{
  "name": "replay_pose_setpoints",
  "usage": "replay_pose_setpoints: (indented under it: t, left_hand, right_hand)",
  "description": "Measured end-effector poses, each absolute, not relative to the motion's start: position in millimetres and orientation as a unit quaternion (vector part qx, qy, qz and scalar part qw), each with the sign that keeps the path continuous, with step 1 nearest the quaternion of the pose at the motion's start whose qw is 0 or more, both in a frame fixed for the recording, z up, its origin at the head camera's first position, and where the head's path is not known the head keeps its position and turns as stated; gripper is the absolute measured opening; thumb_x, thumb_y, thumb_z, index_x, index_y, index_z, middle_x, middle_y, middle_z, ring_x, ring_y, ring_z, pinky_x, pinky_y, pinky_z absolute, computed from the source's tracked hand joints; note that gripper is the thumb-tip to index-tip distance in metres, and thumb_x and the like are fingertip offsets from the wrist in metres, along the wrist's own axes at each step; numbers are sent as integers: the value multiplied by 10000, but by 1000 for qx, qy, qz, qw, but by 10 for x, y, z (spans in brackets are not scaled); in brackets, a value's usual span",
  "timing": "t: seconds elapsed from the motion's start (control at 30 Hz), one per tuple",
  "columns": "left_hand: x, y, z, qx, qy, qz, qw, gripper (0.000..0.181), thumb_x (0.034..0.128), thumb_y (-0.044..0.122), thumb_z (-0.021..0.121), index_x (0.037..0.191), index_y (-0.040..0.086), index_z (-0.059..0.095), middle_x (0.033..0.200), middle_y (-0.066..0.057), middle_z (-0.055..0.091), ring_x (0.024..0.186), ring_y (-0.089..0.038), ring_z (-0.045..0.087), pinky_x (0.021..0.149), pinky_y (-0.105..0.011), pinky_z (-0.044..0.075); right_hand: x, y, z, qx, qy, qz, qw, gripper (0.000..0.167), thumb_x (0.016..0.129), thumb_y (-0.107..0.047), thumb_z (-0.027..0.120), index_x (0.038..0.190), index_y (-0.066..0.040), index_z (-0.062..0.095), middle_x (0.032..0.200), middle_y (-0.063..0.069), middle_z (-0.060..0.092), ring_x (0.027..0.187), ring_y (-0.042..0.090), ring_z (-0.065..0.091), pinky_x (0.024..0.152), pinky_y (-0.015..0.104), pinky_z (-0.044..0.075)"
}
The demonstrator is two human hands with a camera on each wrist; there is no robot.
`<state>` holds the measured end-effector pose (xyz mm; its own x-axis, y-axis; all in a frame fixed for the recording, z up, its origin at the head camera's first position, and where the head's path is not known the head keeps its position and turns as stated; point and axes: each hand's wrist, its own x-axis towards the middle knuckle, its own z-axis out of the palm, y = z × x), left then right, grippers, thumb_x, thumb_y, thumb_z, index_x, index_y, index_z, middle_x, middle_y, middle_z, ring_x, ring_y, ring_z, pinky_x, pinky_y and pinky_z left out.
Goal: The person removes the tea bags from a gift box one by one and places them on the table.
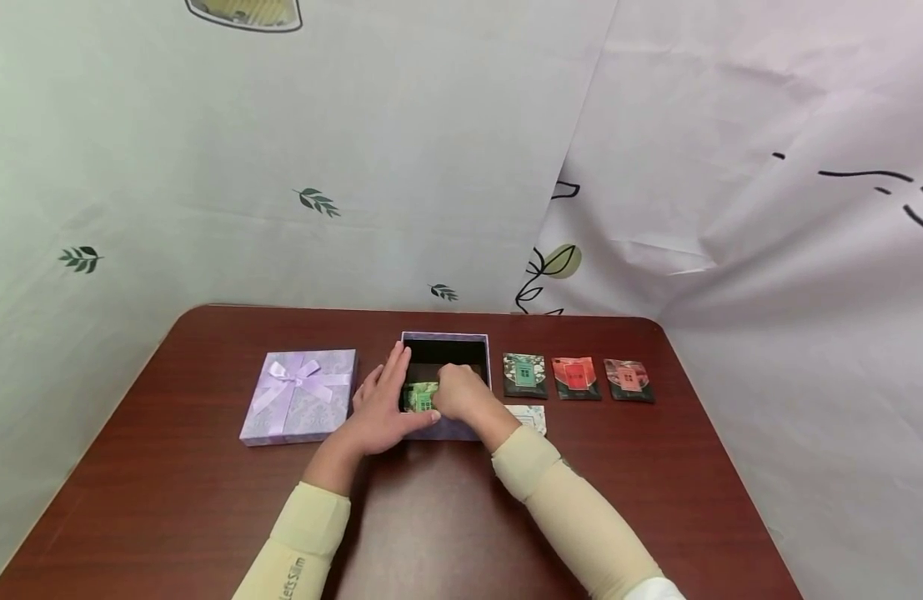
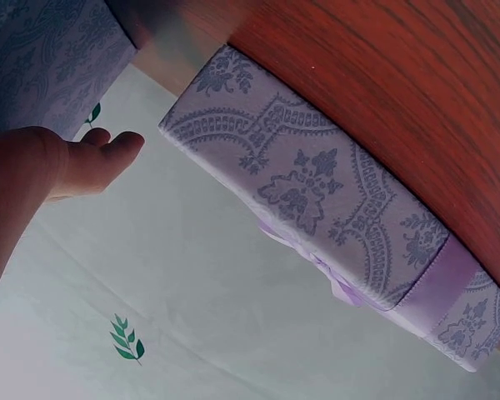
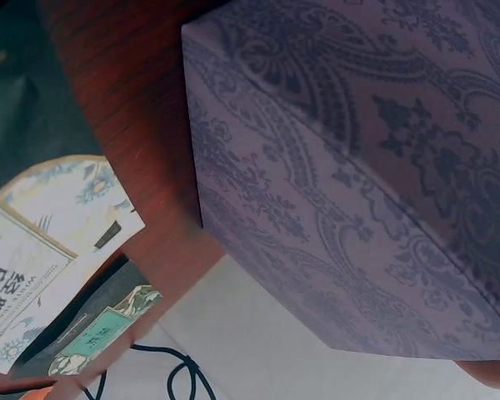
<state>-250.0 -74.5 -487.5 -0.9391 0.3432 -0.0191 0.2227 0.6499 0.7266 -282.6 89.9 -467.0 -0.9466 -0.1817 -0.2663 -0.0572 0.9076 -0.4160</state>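
An open lilac patterned box with a dark inside (image 1: 449,430) stands mid-table. My left hand (image 1: 382,412) rests along its left side, fingers stretched out and thumb over the front edge. Inside the box, my right hand (image 1: 461,393) has its fingers curled and pinches the edge of a green sachet (image 1: 422,397); its fingertips are hidden. The box's patterned outer wall (image 3: 317,208) fills much of the right wrist view. In the left wrist view, the left hand (image 2: 87,162) shows beside the box.
Left of the box lies its lilac lid (image 1: 333,367) with a ribbon bow. To the right, a teal sachet (image 1: 524,375), a red sachet (image 1: 576,377) and a pinkish-red sachet (image 1: 629,381) lie in a row. A white sachet (image 1: 534,416) is partly behind the right wrist.
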Motion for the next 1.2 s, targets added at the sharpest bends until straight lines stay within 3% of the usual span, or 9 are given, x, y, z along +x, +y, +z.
replay_pose_setpoints:
  t: [0.13,0.4,0.8,1.2]
  left_hand:
    - [-2495,-750,-4864,157,904,389,77,1105,844,542,730,1625,163,47,1671,6,-49,1452,-467,53,1061,-712,46]
    - [-2488,-751,-4885,158,904,388,82,1107,844,549,730,1625,164,45,1671,6,-55,1451,-475,53,1060,-718,39]
    - [-2494,-748,-4849,156,902,394,78,1093,853,500,743,1625,164,46,1670,16,-57,1454,-471,48,1056,-718,39]
    - [-2496,-748,-4862,156,902,395,74,1118,828,553,741,1625,162,62,1673,-8,-34,1449,-479,59,1054,-722,38]
  right_hand:
    - [-2820,891,-4673,-66,966,-202,151,364,903,-122,655,1250,-16,684,1205,114,678,795,209,606,682,363,497]
    - [-2793,914,-4718,-71,961,-237,124,396,881,-111,696,1269,-34,678,1135,90,694,912,242,643,702,384,529]
    - [-2849,977,-4707,-111,940,-303,107,434,741,28,801,1151,-86,718,1067,41,684,1008,231,624,801,372,525]
    - [-2831,1005,-4686,-120,932,-326,106,342,754,80,745,1029,-122,750,965,-7,677,842,167,581,690,315,490]
